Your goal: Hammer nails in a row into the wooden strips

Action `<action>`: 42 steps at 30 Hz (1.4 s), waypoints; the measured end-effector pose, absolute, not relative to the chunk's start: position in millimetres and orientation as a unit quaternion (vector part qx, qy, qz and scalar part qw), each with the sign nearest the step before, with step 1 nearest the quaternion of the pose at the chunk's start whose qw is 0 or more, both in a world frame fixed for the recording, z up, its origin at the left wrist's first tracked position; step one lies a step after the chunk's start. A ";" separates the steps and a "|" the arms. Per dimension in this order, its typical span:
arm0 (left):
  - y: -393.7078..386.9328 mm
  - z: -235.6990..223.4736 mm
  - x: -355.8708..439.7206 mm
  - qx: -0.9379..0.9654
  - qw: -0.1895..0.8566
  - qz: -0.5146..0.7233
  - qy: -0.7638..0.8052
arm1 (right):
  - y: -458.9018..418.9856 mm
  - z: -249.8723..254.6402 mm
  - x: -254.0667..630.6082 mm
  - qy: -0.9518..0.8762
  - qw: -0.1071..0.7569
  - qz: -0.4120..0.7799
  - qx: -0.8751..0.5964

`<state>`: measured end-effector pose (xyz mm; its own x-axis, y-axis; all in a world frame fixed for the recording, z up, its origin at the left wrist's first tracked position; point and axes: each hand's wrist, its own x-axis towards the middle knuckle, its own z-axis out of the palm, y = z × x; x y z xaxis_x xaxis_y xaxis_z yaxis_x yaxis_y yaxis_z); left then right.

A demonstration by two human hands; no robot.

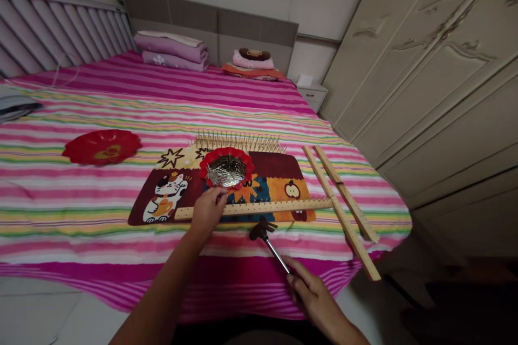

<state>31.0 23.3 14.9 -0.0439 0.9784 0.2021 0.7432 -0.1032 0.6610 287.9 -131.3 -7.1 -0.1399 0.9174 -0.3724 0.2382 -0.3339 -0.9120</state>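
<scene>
My right hand (309,290) is wrapped around the handle of a claw hammer (277,255), its head dark and its shaft shiny metal. The hammer head is held just in front of a long wooden strip (279,207) with a row of small holes or dots along it. Over the left part of that strip is my left hand (207,208), its fingertips pinched together; whatever is in the pinch is too small to see. Just beyond these fingers stands a red scalloped bowl (251,166) holding many loose nails (226,172). Strip and bowl both rest on a patterned mat (279,167).
Behind the bowl, wooden strips with many upright nails (259,143) lie in rows. Two more wooden strips (352,232) lie at the right, near the bed's edge. A red scalloped plate (89,148) is on the striped bedspread (81,199) at left. Folded bedding (174,54) sits by the headboard.
</scene>
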 end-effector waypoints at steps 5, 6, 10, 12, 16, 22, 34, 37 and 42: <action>58.3 38.5 35.9 0.719 0.077 0.174 0.668 | -137.7 -53.4 294.4 -0.388 0.320 0.620 -0.603; 65.4 42.0 38.6 0.725 0.074 0.130 0.673 | -137.5 -58.8 294.5 -0.371 0.322 0.625 -0.607; 85.2 50.2 47.1 0.720 0.082 0.017 0.689 | -136.0 -67.6 295.3 -0.356 0.326 0.630 -0.608; 88.4 51.0 47.7 0.720 0.086 0.007 0.689 | -135.9 -67.8 295.8 -0.357 0.328 0.633 -0.604; 85.4 48.8 44.2 0.736 0.080 0.017 0.672 | -136.5 -67.5 295.9 -0.351 0.329 0.638 -0.602; 80.5 46.8 35.5 0.737 0.096 0.105 0.661 | -135.5 -66.3 295.4 -0.348 0.330 0.644 -0.597; 77.3 24.5 8.0 0.538 0.386 0.439 0.608 | -136.3 -55.8 293.7 -0.374 0.320 0.635 -0.596; 77.8 26.3 10.1 0.499 0.394 0.465 0.616 | -136.7 -60.4 295.2 -0.378 0.317 0.638 -0.591; 59.7 36.6 13.4 0.444 0.429 0.491 0.615 | -136.6 -58.4 294.9 -0.378 0.318 0.634 -0.595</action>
